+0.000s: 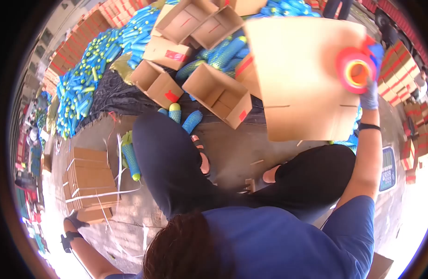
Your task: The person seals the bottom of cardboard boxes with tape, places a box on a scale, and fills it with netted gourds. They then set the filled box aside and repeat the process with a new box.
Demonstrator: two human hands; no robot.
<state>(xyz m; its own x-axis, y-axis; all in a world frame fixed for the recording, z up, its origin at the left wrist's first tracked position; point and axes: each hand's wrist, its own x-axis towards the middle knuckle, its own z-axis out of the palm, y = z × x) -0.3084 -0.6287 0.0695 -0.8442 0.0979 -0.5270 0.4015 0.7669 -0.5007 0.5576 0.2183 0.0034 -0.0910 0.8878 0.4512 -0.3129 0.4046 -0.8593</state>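
My right hand (370, 95), in a grey-blue glove, is wrapped round a tape dispenser (346, 69) with red tape on a yellow-orange core. The dispenser is blurred and overlaps the right side of a large cardboard box (307, 93), whose broad plain face is raised in front of my right knee. Down at the far left, my gloved left hand (77, 220) reaches with fingers extended to the lower edge of a stack of flattened cardboard boxes (91, 179). White strapping (102, 195) lies loosely across that stack.
Open cardboard boxes (218, 95) stand ahead among green vegetables in blue netting (228, 53). A larger netted heap (91, 69) lies on dark sheeting at the back left. One netted vegetable (131, 160) rests beside the flattened stack. A scale display (387, 169) stands at right, near stacked cartons (399, 74).
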